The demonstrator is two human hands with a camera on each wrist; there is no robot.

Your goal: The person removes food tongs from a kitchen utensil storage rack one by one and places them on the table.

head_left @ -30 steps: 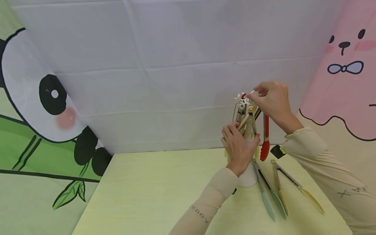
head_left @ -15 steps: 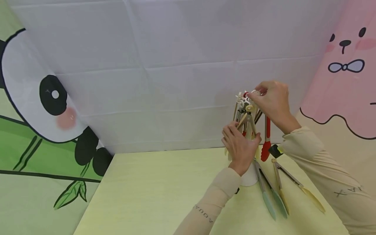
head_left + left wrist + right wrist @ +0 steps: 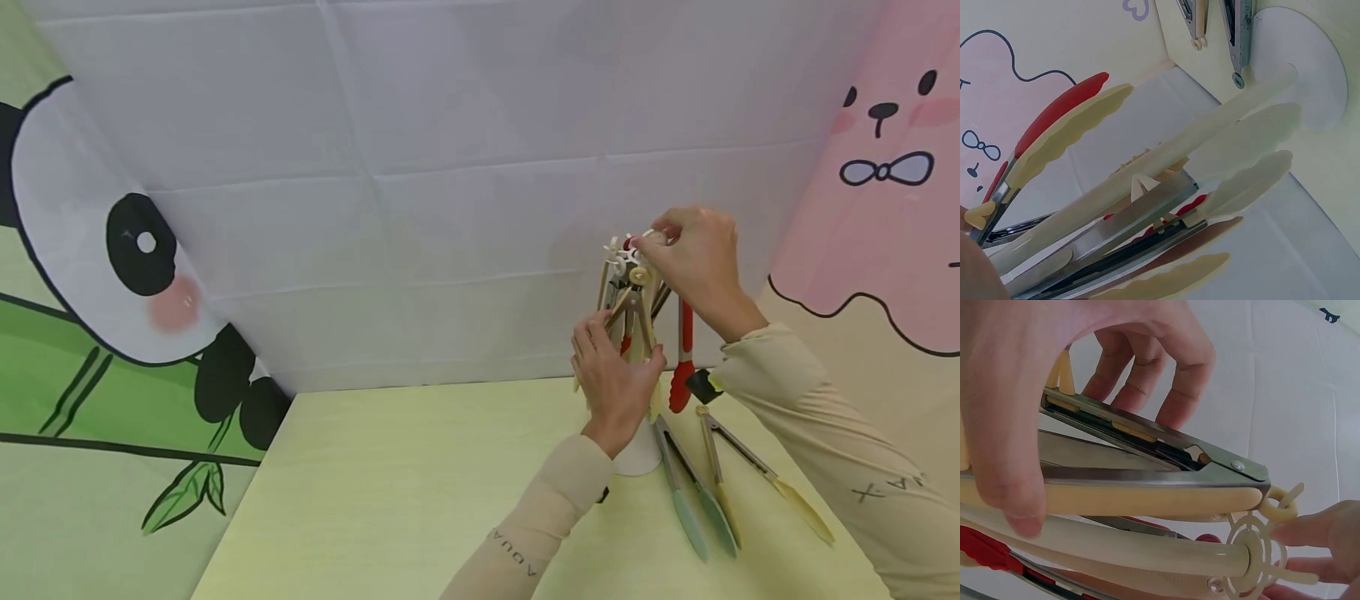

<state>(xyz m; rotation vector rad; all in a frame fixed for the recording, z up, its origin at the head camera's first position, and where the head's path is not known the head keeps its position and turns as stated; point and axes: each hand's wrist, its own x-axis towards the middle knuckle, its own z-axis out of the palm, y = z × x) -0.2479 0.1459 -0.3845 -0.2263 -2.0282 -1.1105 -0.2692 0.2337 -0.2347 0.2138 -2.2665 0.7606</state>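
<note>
A white rack (image 3: 637, 457) with a round base, a pole (image 3: 1166, 147) and a ring of hooks (image 3: 1254, 562) stands upright, with several tongs hanging around it. My left hand (image 3: 617, 375) grips a pair of beige-handled tongs (image 3: 636, 308) by its two arms. In the right wrist view, a thumb and fingers span these tongs (image 3: 1147, 499), whose hanging loop (image 3: 1280, 506) sits around a hook prong. At the rack's top my right hand (image 3: 699, 254) pinches the hook ring with thumb and fingertips. Red-tipped tongs (image 3: 682, 383) hang just below it.
Green-tipped tongs (image 3: 697, 508) and beige-tipped tongs (image 3: 761, 467) lie on the yellow table (image 3: 390, 483) beside the rack's base. A small black item (image 3: 703, 386) shows by the right sleeve. A pale cloth wall (image 3: 450, 208) rises close behind the rack.
The beige tongs' top has dropped slightly at the hooks, and the left hand has shifted a little to the right. The right hand stays at the rack's top.
</note>
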